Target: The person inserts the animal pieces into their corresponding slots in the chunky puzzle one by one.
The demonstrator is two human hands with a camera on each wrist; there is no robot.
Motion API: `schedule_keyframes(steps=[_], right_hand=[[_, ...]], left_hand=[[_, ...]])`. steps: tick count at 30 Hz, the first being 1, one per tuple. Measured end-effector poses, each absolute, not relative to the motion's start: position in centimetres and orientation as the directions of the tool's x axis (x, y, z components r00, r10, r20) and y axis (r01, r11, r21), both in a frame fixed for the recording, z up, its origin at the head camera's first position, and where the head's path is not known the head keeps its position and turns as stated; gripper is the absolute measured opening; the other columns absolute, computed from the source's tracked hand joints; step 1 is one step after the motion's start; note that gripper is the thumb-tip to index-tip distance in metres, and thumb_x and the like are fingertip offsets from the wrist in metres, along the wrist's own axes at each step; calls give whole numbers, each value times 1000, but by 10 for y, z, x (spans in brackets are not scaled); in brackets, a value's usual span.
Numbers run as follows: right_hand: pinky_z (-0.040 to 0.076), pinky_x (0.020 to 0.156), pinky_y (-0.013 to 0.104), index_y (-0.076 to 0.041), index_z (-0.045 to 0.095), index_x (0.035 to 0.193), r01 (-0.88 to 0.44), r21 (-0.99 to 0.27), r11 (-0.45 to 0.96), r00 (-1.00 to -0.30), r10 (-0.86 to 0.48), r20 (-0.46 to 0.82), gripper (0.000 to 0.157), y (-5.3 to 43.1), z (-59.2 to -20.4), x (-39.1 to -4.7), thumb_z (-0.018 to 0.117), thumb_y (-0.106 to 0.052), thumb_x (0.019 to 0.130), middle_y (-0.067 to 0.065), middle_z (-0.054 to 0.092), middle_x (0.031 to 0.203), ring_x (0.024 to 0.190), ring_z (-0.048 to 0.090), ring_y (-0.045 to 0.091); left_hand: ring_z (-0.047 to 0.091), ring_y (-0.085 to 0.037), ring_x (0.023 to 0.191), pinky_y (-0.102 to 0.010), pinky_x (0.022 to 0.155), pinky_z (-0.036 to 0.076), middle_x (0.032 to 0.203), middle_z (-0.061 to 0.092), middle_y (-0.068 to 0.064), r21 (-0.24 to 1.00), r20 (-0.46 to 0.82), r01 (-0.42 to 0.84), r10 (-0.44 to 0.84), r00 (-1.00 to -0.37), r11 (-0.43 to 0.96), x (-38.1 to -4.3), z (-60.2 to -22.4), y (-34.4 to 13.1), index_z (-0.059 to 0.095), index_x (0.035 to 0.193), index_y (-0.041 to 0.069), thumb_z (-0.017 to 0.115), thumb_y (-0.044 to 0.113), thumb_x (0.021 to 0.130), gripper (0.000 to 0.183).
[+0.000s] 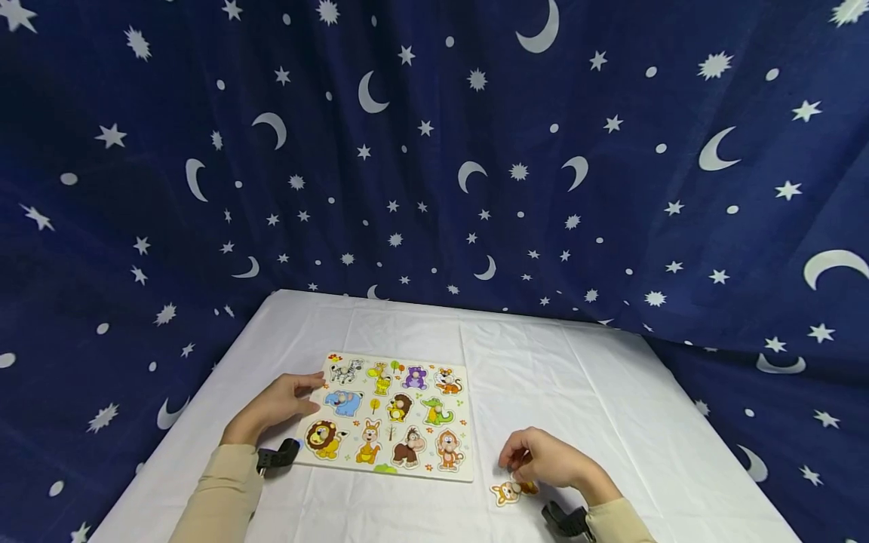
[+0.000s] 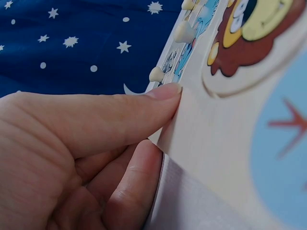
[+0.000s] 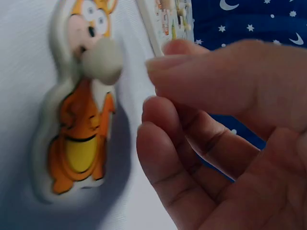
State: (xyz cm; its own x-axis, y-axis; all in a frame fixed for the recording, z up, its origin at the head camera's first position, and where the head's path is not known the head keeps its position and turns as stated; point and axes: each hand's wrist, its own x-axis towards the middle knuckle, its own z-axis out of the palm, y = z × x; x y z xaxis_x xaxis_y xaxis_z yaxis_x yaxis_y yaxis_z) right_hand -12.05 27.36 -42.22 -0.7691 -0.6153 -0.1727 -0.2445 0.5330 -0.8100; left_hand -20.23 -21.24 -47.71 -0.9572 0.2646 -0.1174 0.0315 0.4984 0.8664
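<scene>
A wooden puzzle board (image 1: 380, 468) with cartoon animal pictures lies flat on the table. My left hand (image 1: 278, 403) grips its left edge; in the left wrist view, the thumb (image 2: 120, 115) rests over the rim and another finger touches the side. Pale knobs, such as one knob (image 2: 184, 31), stick up from the board. My right hand (image 1: 546, 458) hovers just above a loose kangaroo puzzle piece (image 3: 79, 124), its fingers loosely bent and holding nothing. A round knob sits on the kangaroo piece; in the head view the hand partly hides this piece (image 1: 505, 494).
A white cloth (image 1: 543, 362) covers the table. Behind it and at both sides hangs a dark blue curtain (image 1: 434, 151) with white moons and stars. The kangaroo piece lies to the right of the board's near right corner.
</scene>
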Motion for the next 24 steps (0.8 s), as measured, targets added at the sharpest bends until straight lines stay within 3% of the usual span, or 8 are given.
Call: schedule_keyframes(steps=[4,11,20,24], right_hand=[[52,65,18,2,72,91,-287,-815,503,-736,-661,-149,26,277,-425,-119,66,16,70,12,68,89,77,58,3],[48,53,14,3,71,90,-261,-861,436,-675,-720,-159,25,279,-429,-118,63,18,72,19,68,87,67,56,-1],[52,63,17,3,71,86,-355,-859,368,-607,-790,-87,33,277,-437,-114,54,23,67,19,69,88,79,59,-1],[51,61,17,2,72,83,-398,-844,359,-602,-797,-55,35,275,-438,-114,53,26,64,18,69,85,80,59,-2]], left_hand=[[33,-45,146,-55,120,29,155,41,-24,861,-116,33,259,-959,508,-202,-476,-211,59,133,-8,74,1,82,55],[33,-45,146,-56,120,29,154,41,-25,862,-109,41,264,-958,505,-201,-475,-211,59,133,-9,75,0,81,55],[30,-44,147,-56,120,27,156,39,-23,867,-121,31,270,-955,498,-201,-473,-211,57,134,-9,74,2,82,56],[29,-45,147,-57,121,26,156,39,-23,868,-119,32,271,-955,496,-201,-474,-212,57,135,-9,74,2,82,56]])
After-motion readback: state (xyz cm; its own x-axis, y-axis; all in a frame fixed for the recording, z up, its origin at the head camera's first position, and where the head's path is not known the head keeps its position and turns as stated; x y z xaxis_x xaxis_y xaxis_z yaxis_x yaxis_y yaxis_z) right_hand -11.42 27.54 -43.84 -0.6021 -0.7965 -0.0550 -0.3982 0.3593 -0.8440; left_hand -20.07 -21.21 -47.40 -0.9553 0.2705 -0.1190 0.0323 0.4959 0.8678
